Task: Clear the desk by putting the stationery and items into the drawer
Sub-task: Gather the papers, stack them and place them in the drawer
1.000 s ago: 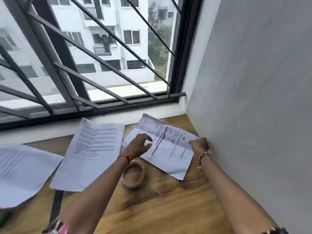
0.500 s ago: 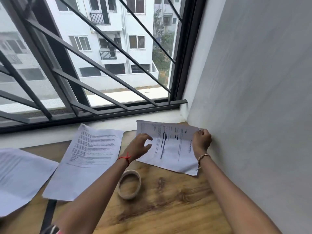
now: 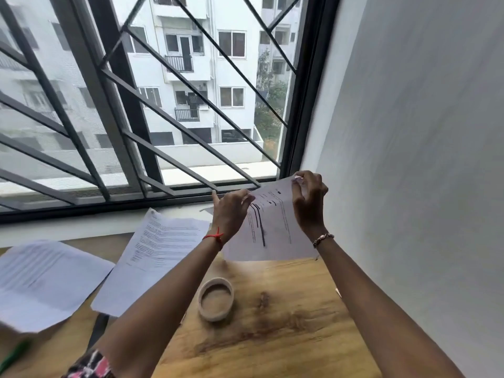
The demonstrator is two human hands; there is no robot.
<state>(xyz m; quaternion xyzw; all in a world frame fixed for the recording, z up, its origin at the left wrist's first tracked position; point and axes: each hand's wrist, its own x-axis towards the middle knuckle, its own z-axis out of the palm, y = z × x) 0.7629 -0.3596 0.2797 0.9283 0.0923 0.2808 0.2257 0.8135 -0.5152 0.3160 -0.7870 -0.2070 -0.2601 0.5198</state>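
A printed sheet of paper (image 3: 272,236) hangs lifted above the wooden desk (image 3: 286,323), near the far right corner. My left hand (image 3: 230,212) pinches its upper left edge and my right hand (image 3: 309,205) pinches its upper right corner. A second printed sheet (image 3: 158,257) lies flat on the desk in the middle, and a third sheet (image 3: 43,279) lies at the left. A ring of tape (image 3: 216,299) sits on the desk below the lifted sheet, between my forearms.
A barred window (image 3: 136,110) runs along the desk's far side above a white sill (image 3: 81,227). A white wall (image 3: 409,159) bounds the desk on the right. A green pen-like thing (image 3: 13,356) and a dark strip (image 3: 98,331) show at the lower left.
Both hands have raised the right-hand sheet off the desk and turned it upright. The camera has tilted up, showing more window.
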